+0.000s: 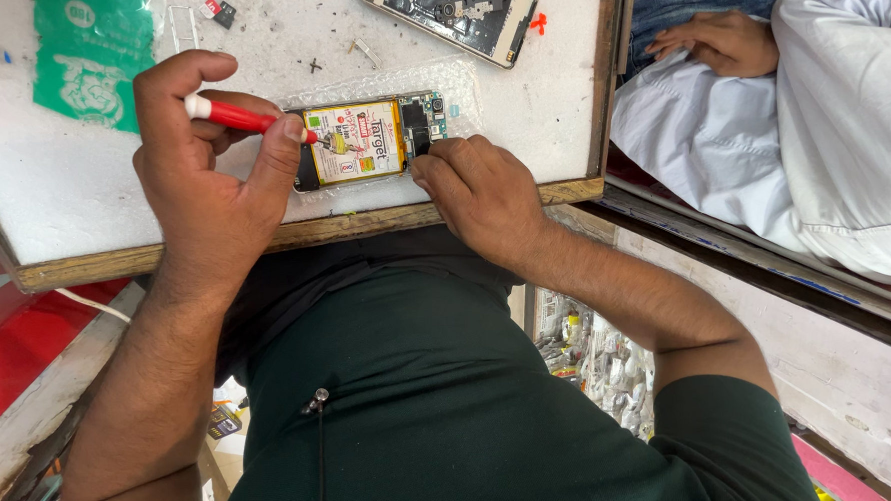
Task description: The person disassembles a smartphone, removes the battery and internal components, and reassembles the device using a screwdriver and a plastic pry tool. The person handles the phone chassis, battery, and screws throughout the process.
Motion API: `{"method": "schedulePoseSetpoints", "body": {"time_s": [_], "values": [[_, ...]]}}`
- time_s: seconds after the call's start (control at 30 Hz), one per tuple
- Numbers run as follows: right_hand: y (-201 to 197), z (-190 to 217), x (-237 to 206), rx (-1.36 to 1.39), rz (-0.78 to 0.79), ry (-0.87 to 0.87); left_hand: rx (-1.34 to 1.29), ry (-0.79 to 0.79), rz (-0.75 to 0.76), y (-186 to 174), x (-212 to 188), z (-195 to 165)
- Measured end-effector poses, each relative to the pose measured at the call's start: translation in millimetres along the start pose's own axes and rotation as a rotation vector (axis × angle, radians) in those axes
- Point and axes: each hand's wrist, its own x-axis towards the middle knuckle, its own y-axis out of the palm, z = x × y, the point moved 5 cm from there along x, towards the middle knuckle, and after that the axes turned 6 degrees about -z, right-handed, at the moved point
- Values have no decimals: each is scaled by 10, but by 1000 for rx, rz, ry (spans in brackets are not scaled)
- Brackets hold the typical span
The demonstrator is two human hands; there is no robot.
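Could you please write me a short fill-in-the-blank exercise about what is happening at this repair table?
1. The left hand holds a screwdriver with a ____ handle.
2. The opened phone lies on clear bubble wrap, and its battery label is mostly ____.
3. The ____ hand steadies the phone at its near edge.
4. A plastic bag at the table's far left is ____.

Missing words: red; yellow; right; green

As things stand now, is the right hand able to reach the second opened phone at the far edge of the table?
Probably yes. The right hand rests on the near phone; only bare white table lies between it and the second phone.
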Motion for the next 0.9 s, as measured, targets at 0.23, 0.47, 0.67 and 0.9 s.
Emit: {"method": "schedulePoseSetpoints", "body": {"time_s": [0.23,0.47,0.67,0.9], "values": [[-60,9,-1,0,-32,9,-34,-13,-35,-105,-54,69],[-21,-2,6,7,-19,17,-40,-5,-71,-267,-135,250],[-155,-381,143,13,-48,214,225,-105,-59,-681,-186,401],[-89,-1035,600,-151,-83,269,593,-186,6,-836,-66,424]]}}
